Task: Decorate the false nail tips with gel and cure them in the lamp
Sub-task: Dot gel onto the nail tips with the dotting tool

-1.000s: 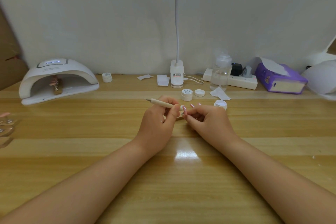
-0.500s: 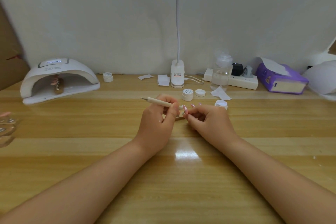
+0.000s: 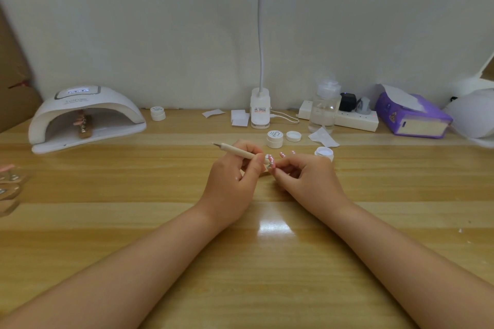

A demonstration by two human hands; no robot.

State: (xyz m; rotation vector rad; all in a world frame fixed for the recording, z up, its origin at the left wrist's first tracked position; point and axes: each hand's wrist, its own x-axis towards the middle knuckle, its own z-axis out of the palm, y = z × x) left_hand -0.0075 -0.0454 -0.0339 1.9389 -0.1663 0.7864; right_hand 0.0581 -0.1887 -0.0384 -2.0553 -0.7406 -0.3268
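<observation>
Left hand [image 3: 232,184] fingers curled round a pen [image 3: 239,152], right hand [image 3: 307,179] fingers pinching a pink nail tip [image 3: 271,161] mid counter [image 3: 133,195], open gel pot [image 3: 324,153] just behind, closed pot [image 3: 274,138] and lid [image 3: 293,136] further back, curing lamp [image 3: 85,117] far left, tissue box [image 3: 411,117] far right.

A home nail desk.
Curing lamp [image 3: 85,117] stood at ten o'clock, gel pots [image 3: 274,138] and tissue box [image 3: 411,117] toward one.
</observation>
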